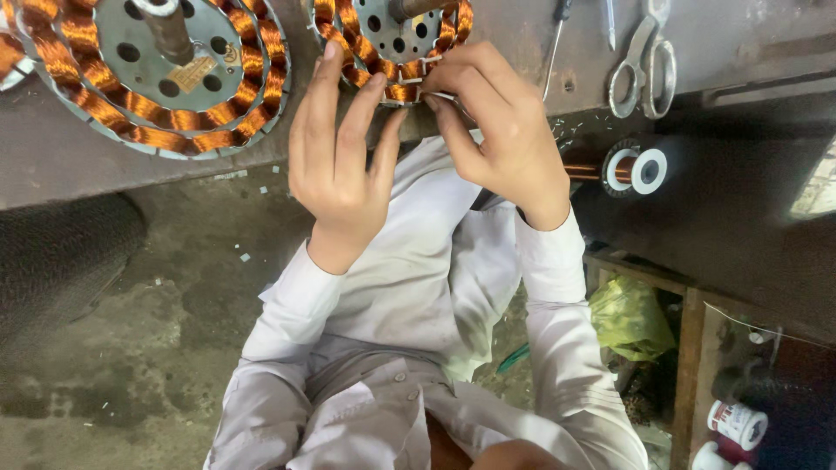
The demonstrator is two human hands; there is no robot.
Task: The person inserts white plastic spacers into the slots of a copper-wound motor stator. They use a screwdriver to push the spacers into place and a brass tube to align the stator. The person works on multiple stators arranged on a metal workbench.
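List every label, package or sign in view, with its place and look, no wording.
Small label: on the left stator's grey hub, tan, tilted rectangle.
Labelled container: lower right, white cylinder with a red band.
Plastic bag: right shelf, crumpled, yellow-green.

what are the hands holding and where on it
Both hands grip the smaller copper-wound stator at its near rim: left hand fingers lie on the windings, right hand pinches a white strip at the edge.

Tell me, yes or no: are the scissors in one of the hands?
No. The scissors lie on the bench, apart from both hands, which are on the smaller copper-wound stator.
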